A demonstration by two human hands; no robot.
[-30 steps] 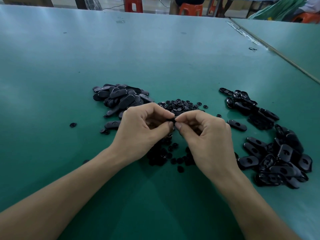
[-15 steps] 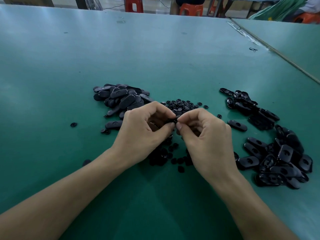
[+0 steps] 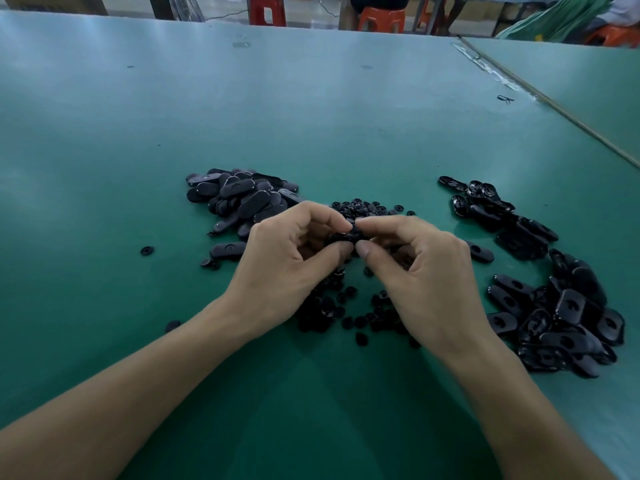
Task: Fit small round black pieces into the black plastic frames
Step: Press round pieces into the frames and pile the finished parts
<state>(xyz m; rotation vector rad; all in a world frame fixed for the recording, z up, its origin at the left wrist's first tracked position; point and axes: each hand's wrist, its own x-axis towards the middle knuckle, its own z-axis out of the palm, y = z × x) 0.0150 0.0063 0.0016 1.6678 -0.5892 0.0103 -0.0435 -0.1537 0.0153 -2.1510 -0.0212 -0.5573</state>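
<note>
My left hand point(image 3: 287, 261) and my right hand point(image 3: 429, 275) meet at the middle of the green table point(image 3: 311, 116), fingertips together. Between them they pinch one black plastic frame point(image 3: 346, 235), mostly hidden by the fingers. Whether a small round piece is pinched with it I cannot tell. Loose small round black pieces point(image 3: 360, 207) lie just behind the hands, and more round pieces point(image 3: 346, 313) lie under and in front of them. A pile of oblong black frames point(image 3: 239, 199) sits at the left. Another heap of frames with holes point(image 3: 561, 317) lies at the right.
A third group of black frames point(image 3: 485, 206) lies to the right behind the hands. Single round pieces point(image 3: 147, 250) lie apart at the left. A seam to a second table point(image 3: 554, 105) runs along the right. Red stools point(image 3: 381, 19) stand beyond the far edge.
Both hands have stayed together over the round pieces, with only small shifts of the fingertips around the frame they hold.
</note>
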